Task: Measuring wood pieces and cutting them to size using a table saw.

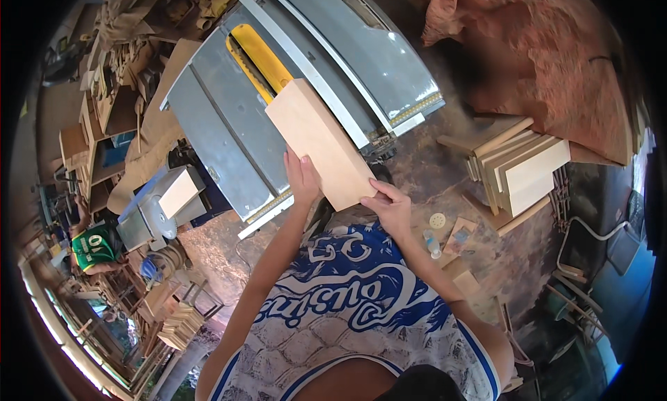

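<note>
A pale rectangular wooden board [322,147] lies slanted on the grey table saw [229,133], its near end jutting past the table's front edge. Its right long side runs along or close beside the silver fence [313,71]. The board's far end reaches the yellow insert [260,60] with a long dark slot; the blade cannot be made out. My left hand [302,181] grips the board's left edge, thumb on top. At the near right corner, my right hand [389,203] pinches the board, with its lower fingers partly hidden.
Stacked boards [521,165] stand on the floor to the right, before a large brown sheet [528,60]. A small bottle [432,244] sits near my right arm. Left, a second machine [156,210] carries a board; a person in a green shirt [96,248] is beyond it.
</note>
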A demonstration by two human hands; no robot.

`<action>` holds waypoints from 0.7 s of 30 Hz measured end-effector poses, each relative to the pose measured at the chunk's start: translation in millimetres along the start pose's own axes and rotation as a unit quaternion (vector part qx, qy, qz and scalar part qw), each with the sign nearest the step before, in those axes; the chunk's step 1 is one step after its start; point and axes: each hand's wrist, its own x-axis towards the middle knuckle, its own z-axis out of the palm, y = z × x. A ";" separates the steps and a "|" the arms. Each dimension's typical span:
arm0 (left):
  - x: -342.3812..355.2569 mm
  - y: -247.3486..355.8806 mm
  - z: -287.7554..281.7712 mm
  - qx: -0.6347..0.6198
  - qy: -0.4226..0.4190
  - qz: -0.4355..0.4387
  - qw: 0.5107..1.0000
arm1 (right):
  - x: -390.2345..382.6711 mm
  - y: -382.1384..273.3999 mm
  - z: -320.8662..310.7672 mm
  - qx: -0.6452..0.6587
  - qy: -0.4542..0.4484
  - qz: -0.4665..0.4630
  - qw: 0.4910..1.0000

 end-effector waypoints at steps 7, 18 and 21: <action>0.6 -4.7 -2.0 0.006 0.008 0.011 1.000 | -5.6 1.0 2.7 -0.030 0.018 -0.021 0.999; 0.1 -0.5 -2.4 0.080 0.045 -0.059 0.994 | 177.4 59.0 -130.6 0.237 0.065 0.171 0.954; 6.2 4.2 10.4 0.063 0.026 -0.046 0.997 | 264.9 57.9 -176.5 0.379 0.042 0.124 0.916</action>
